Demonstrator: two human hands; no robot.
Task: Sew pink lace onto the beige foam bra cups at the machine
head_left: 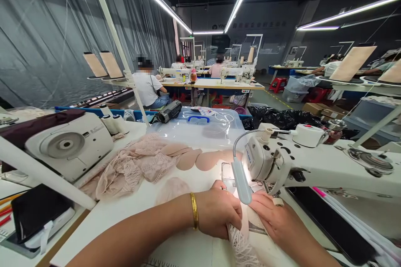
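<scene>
My left hand (217,212), with a gold bangle on the wrist, is closed on a strip of pale pink lace (241,246) in front of the needle area. My right hand (270,217) lies flat on the same lace, fingers stretched toward the presser foot under the white sewing machine head (282,162). A small gooseneck lamp (240,179) hangs over both hands and hides part of the fingers. Pink bra cups (200,159) lie in a row just beyond the hands.
A heap of pink lace (131,167) lies at left beside another white machine (67,146). A clear plastic box with a blue handle (199,125) stands behind. A black tablet (36,212) lies at the near left. Other people sit at sewing tables further back.
</scene>
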